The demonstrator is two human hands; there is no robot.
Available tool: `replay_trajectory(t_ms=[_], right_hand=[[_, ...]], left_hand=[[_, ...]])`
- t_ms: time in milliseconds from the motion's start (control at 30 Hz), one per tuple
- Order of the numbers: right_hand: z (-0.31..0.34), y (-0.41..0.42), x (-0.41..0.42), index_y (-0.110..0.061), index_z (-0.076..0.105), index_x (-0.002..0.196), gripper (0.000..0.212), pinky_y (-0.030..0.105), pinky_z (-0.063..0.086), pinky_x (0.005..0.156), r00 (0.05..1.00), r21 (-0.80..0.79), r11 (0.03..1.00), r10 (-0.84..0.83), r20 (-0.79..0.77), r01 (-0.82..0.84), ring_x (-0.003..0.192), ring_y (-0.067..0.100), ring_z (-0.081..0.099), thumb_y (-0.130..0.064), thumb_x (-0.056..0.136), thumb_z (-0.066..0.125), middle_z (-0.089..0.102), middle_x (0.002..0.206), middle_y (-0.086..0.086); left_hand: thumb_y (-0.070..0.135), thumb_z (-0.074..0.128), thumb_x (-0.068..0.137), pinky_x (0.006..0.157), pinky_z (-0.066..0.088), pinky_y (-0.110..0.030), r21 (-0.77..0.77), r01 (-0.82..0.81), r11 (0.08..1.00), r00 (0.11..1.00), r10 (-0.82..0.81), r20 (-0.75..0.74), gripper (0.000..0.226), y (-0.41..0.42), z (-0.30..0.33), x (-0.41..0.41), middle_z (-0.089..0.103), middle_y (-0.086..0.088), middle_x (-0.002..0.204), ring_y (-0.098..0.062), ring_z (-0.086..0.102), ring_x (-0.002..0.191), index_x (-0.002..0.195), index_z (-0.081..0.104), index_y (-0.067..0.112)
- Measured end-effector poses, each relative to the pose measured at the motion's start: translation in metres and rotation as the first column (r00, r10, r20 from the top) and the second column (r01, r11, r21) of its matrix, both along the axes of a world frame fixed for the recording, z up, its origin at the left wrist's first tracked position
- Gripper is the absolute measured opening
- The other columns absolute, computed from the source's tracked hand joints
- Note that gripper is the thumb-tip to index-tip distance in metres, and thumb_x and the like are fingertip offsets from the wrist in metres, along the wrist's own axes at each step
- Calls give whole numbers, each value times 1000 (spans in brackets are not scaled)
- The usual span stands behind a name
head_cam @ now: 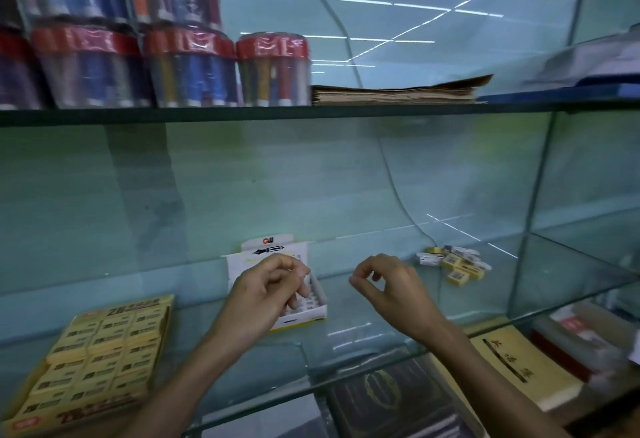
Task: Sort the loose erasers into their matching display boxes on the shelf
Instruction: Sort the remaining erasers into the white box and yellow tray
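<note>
A white display box [321, 300] with rows of white erasers stands open on the glass shelf [367, 337], its printed flap upright behind it. My left hand [268, 287] hovers over this box with curled fingers that pinch a small pale eraser at the tips, which is blurred. My right hand [386, 283] hangs to the right of the box with loosely curled fingers and nothing in it. A pile of loose yellow and white erasers [457, 264] lies further right on the shelf. At the front left sits a yellow display box [97, 351] filled with yellow erasers.
The glass shelf above carries plastic tubs of pens [180, 66] and a stack of brown paper [394, 92]. Glass walls close the back and right side. Below the shelf lie dark books [388, 399] and a yellow book [519, 365].
</note>
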State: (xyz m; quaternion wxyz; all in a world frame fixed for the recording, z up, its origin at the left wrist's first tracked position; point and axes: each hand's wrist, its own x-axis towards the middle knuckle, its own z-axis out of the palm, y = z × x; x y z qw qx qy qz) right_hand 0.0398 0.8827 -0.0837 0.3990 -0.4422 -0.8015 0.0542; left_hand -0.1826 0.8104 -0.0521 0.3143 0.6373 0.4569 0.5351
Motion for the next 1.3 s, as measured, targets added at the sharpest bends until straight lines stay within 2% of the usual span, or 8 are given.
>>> replay_trajectory(t_ms=[267, 433, 533, 767, 933, 1033, 1133, 1300], right_hand=[[-2, 17, 88, -24, 65, 89, 4, 28, 47, 71, 951, -7, 959, -281, -127, 282, 78, 10, 58, -28, 88, 66, 66, 86, -9], [5, 48, 144, -12, 66, 103, 23, 25, 41, 73, 870, -160, 869, -485, -90, 468, 93, 24, 63, -31, 89, 64, 69, 100, 5], [5, 64, 162, -11, 64, 111, 29, 23, 39, 73, 856, -233, 835, -517, -24, 498, 96, 22, 61, -31, 89, 64, 69, 108, 7], [3, 79, 171, -15, 64, 111, 21, 12, 36, 52, 880, -292, 840, -475, 14, 458, 82, 15, 60, -21, 91, 61, 71, 105, 5], [3, 57, 150, -19, 65, 102, 12, 11, 46, 58, 902, -163, 939, -337, -270, 302, 81, 15, 63, -18, 90, 65, 69, 93, 0], [2, 35, 115, -27, 63, 96, 12, 32, 58, 62, 881, -98, 990, -138, -453, 105, 82, 15, 67, -17, 89, 67, 69, 90, -5], [-1, 18, 79, -27, 62, 97, 14, 31, 56, 74, 896, 32, 999, -8, -444, 25, 84, 8, 66, -17, 89, 68, 68, 93, -14], [2, 7, 36, -21, 64, 103, 13, 29, 54, 78, 929, 156, 985, 130, -348, -79, 89, 9, 64, -22, 90, 66, 66, 98, -14]], left_hand=[[24, 62, 93, 73, 53, -28, 47, 146, 988, 945, -126, -301, 5, 33, -9, 59, 71, 6, 81, -9, 64, 71, 91, 66, 27], [25, 64, 91, 69, 45, -12, 88, 161, 983, 887, -105, -449, 4, 48, -13, 96, 67, 11, 82, -1, 58, 72, 92, 67, 27], [26, 64, 91, 67, 44, -10, 72, 166, 983, 878, -114, -465, 3, 55, -15, 113, 66, 13, 81, 2, 56, 70, 91, 67, 28], [30, 63, 92, 68, 44, -8, 25, 164, 986, 875, -134, -465, 3, 65, -18, 129, 65, 15, 85, 5, 55, 72, 92, 66, 30], [26, 65, 90, 67, 53, -24, -45, 115, 992, 961, -122, -247, 5, 65, -18, 123, 67, 9, 89, -10, 66, 72, 93, 66, 31], [17, 68, 90, 65, 53, -25, -116, 106, 988, 994, -104, 25, 13, 62, -12, 122, 67, -4, 90, -13, 65, 69, 102, 64, 18], [12, 70, 88, 68, 54, -27, -150, 94, 984, 969, -56, 239, 19, 60, -7, 118, 67, -10, 86, -16, 66, 70, 105, 63, 10], [9, 67, 90, 71, 55, -26, -116, 72, 991, 933, -25, 358, 19, 54, -2, 102, 72, -12, 91, -21, 71, 80, 108, 62, 5]])
